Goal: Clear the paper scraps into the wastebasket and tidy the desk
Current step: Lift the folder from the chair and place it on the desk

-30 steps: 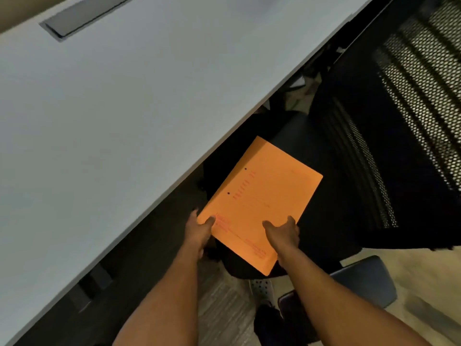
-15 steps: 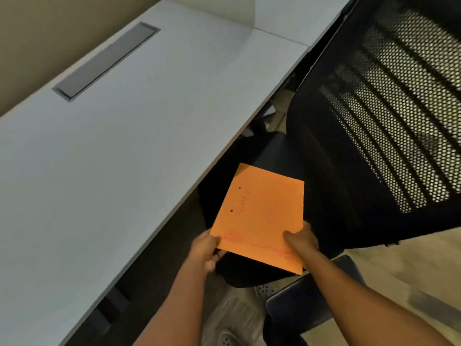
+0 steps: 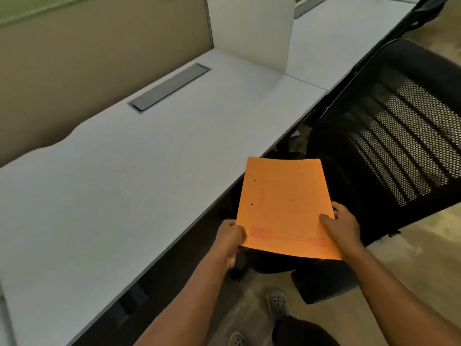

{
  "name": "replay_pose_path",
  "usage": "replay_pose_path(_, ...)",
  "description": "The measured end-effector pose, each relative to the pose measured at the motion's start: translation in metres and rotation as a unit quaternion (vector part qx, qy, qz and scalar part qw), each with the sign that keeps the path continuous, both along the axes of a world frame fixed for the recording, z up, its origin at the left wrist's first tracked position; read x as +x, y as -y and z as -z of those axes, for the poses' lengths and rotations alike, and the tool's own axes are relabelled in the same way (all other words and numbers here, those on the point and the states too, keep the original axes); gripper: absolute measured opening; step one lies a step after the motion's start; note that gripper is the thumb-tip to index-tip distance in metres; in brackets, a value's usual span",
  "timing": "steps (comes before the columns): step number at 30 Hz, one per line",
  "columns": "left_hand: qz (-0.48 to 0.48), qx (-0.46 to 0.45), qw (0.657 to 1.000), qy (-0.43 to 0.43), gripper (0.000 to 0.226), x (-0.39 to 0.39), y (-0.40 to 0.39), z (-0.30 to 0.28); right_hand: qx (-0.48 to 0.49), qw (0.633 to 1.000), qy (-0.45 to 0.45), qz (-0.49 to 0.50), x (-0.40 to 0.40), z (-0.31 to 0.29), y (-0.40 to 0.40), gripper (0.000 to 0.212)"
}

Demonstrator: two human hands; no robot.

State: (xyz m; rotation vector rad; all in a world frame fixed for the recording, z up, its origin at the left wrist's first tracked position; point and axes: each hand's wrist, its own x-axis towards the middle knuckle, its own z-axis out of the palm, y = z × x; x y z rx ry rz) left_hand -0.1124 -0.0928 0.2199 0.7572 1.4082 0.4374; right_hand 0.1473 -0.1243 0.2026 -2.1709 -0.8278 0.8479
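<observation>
An orange folder [image 3: 284, 206] with two punch holes and red print along its near edge is held flat in the air, just off the front edge of the white desk [image 3: 124, 176]. My left hand [image 3: 228, 239] grips its near left corner. My right hand [image 3: 343, 227] grips its near right side, thumb on top. The folder hangs over the seat of a black office chair. No paper scraps and no wastebasket are in view.
A black mesh-back office chair [image 3: 399, 146] stands to the right, close to the desk edge. A grey cable hatch [image 3: 169, 87] is set into the desktop. A white divider panel [image 3: 249, 31] and a beige partition [image 3: 99, 58] stand behind. My shoes [image 3: 277, 303] are on the floor below.
Both hands have lifted the orange folder up from the chair seat and turned it squarer to me. The view has tilted up, showing more of the desk and partition.
</observation>
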Motion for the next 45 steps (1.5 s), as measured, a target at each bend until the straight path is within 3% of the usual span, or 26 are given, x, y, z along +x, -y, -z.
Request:
replay_pose_path(5, -0.064, 0.049, 0.997, -0.006, 0.034, -0.044, 0.015, -0.029, 0.049, 0.998, 0.003, -0.05, -0.045, -0.025, -0.004, 0.061)
replay_pose_path(10, -0.149, 0.11, 0.983, 0.003, 0.047, -0.097, 0.019, -0.045, 0.058, 0.987, -0.056, -0.14, -0.1, -0.044, -0.035, 0.066)
replay_pose_path(19, -0.334, 0.155, 0.93, -0.001, 0.042, -0.178, 0.004, -0.045, 0.084, 0.955, -0.082, -0.273, -0.198, -0.058, -0.108, 0.049)
replay_pose_path(21, -0.357, 0.163, 0.92, -0.008, 0.04, -0.192, -0.007, -0.043, 0.083, 0.951, -0.062, -0.29, -0.217, -0.056, -0.131, 0.056)
replay_pose_path(30, -0.388, 0.133, 0.912, 0.014, 0.057, -0.264, -0.109, -0.035, 0.083, 0.934, -0.018, -0.348, -0.306, -0.06, -0.274, 0.053)
replay_pose_path(45, -0.415, 0.055, 0.907, -0.043, 0.057, -0.354, -0.316, 0.024, -0.016, 0.883, 0.015, -0.469, -0.419, -0.007, -0.512, 0.06)
